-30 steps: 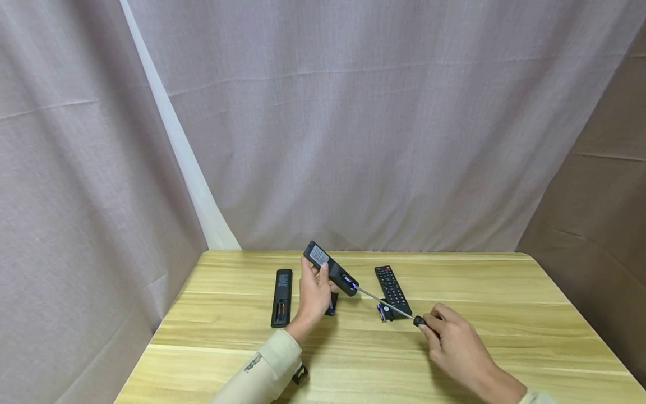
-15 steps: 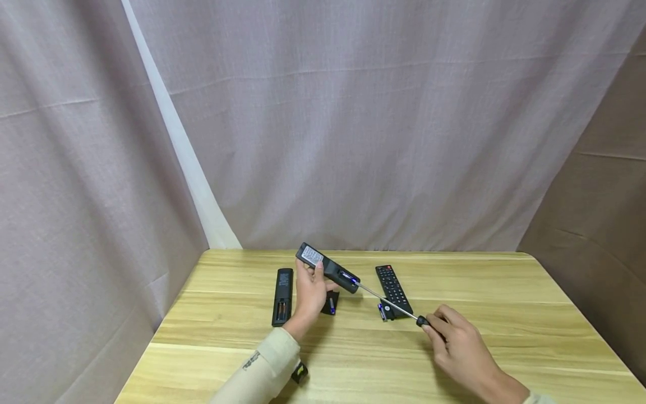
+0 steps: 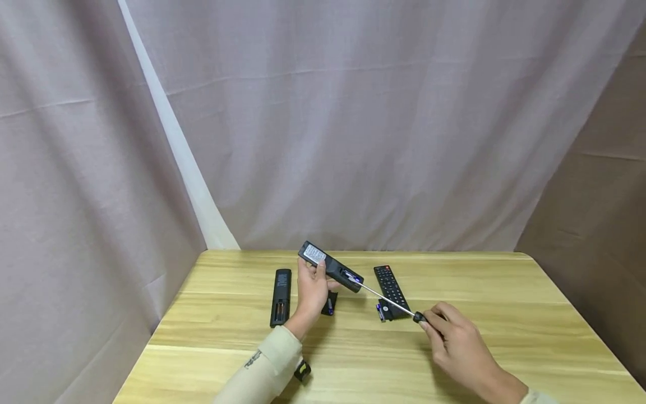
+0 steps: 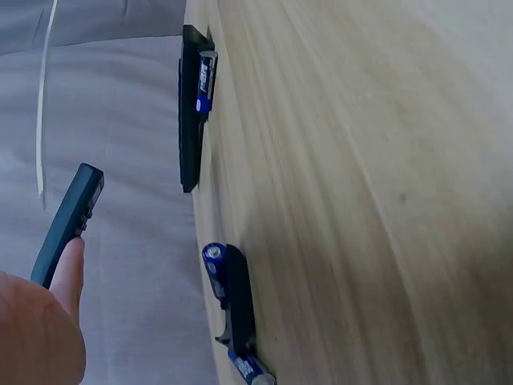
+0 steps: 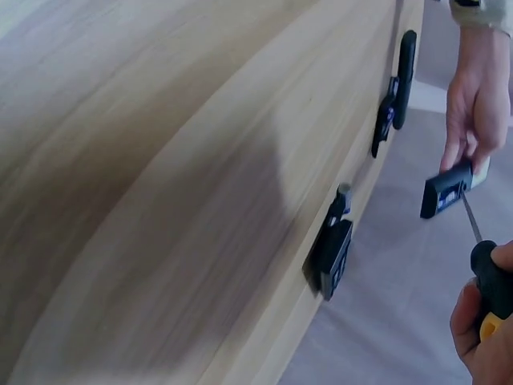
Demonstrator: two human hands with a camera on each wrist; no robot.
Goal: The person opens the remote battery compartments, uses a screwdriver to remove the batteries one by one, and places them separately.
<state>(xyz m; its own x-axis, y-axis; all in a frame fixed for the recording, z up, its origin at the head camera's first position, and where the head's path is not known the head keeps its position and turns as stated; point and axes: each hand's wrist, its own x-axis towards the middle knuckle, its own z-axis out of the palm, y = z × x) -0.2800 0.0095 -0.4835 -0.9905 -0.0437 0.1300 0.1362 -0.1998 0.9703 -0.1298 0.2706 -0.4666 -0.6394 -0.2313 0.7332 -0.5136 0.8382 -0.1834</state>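
My left hand (image 3: 312,292) grips a black remote control (image 3: 330,269) above the table, its back turned up and its battery bay uncovered. Blue batteries (image 3: 350,275) show in that bay. My right hand (image 3: 461,353) holds a screwdriver (image 3: 419,317) by its dark handle, part of which is yellow in the right wrist view. Its thin metal shaft reaches left to the bay's lower end, where the tip meets the remote; exact contact is too small to tell. In the left wrist view, the remote (image 4: 70,212) rises past my thumb, and the shaft's tip appears apart from it.
A second remote (image 3: 281,289) lies back up at left, its battery bay uncovered. Another remote (image 3: 390,282) lies buttons up at right, beside a black cover and blue battery (image 3: 381,312). Behind my left hand sits a dark cover (image 3: 325,307). A black-and-yellow object (image 3: 303,371) is partly hidden by my sleeve.
The held remote has swung to a flatter angle and shifted slightly, showing more of its label. The screwdriver has stayed at the battery bay with only small movement. Both hands have kept their grips.
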